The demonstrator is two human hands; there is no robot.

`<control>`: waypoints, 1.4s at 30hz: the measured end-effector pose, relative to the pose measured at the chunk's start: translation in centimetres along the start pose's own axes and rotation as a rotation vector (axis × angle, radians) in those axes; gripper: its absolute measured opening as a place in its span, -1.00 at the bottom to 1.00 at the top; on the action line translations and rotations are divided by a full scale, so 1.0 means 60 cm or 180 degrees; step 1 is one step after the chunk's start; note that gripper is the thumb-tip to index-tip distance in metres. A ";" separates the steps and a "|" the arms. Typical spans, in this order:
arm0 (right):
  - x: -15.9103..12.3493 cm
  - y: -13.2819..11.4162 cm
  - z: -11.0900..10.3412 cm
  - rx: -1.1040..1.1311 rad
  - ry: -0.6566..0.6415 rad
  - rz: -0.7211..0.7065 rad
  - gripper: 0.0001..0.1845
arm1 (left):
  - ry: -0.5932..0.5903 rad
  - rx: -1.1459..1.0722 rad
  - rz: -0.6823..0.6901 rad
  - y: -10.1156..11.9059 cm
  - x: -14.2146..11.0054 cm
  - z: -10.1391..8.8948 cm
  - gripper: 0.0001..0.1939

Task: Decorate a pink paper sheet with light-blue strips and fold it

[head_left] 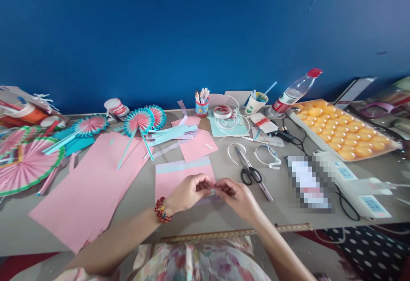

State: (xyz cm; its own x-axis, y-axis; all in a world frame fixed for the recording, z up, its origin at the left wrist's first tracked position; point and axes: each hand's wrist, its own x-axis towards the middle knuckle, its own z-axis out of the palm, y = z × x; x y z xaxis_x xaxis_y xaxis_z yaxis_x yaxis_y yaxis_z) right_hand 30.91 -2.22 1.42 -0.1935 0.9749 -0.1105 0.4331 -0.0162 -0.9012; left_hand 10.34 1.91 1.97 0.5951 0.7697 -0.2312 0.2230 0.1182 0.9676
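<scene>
My left hand (pixel 188 193) and my right hand (pixel 235 195) meet at the table's near edge, fingertips pinched together on a small folded piece of paper (pixel 212 191), pale and only partly visible. Both hands rest over a pink sheet with a light blue strip (pixel 182 173). A red bead bracelet (pixel 162 211) circles my left wrist. Black-handled scissors (pixel 250 171) lie just right of my hands.
Large pink sheets (pixel 92 187) and finished pink-and-teal paper fans (pixel 28 163) fill the left. At the back stand a pen cup (pixel 201 103), tape rolls (pixel 223 111), a paper cup (pixel 255 103) and a tilted water bottle (pixel 293 93). An orange tray (pixel 346 129) and power strips (pixel 358 182) lie right.
</scene>
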 end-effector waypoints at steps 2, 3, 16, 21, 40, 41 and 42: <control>0.003 0.006 0.001 -0.0113 -0.0039 -0.0015 -0.86 | -0.0044 0.0189 0.0063 -0.002 0.001 0.001 -0.85; 0.005 0.009 0.000 -0.0146 -0.0068 -0.0025 -0.86 | -0.0064 0.0265 0.0097 -0.003 0.002 0.001 -0.86; 0.042 -0.004 -0.029 -0.0923 -0.0360 -0.0600 -0.85 | 0.0175 0.1422 0.0567 -0.013 0.014 -0.001 -0.89; 0.059 0.006 -0.032 -0.1058 -0.0595 -0.0846 -0.85 | 0.0417 0.1712 0.0669 -0.014 0.012 -0.001 -0.90; 0.133 -0.011 -0.076 -0.1246 -0.0138 -0.0432 -0.83 | 0.0683 0.2859 0.1040 -0.023 -0.001 -0.025 -0.75; 0.149 -0.009 -0.082 -0.1288 -0.0079 -0.0455 -0.81 | 0.0584 0.3060 0.1052 -0.027 -0.006 -0.026 -0.69; 0.167 -0.008 -0.087 -0.1330 -0.0032 -0.0473 -0.80 | 0.0474 0.3222 0.1041 -0.029 -0.013 -0.026 -0.65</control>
State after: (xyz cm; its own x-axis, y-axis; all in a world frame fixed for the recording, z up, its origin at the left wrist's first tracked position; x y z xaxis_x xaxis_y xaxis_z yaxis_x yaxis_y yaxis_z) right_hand 33.38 8.69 2.92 -0.2882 0.9576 0.0013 0.7183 0.2171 -0.6610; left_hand 8.28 2.11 0.60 0.6570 0.7466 0.1046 0.6467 -0.6295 0.4306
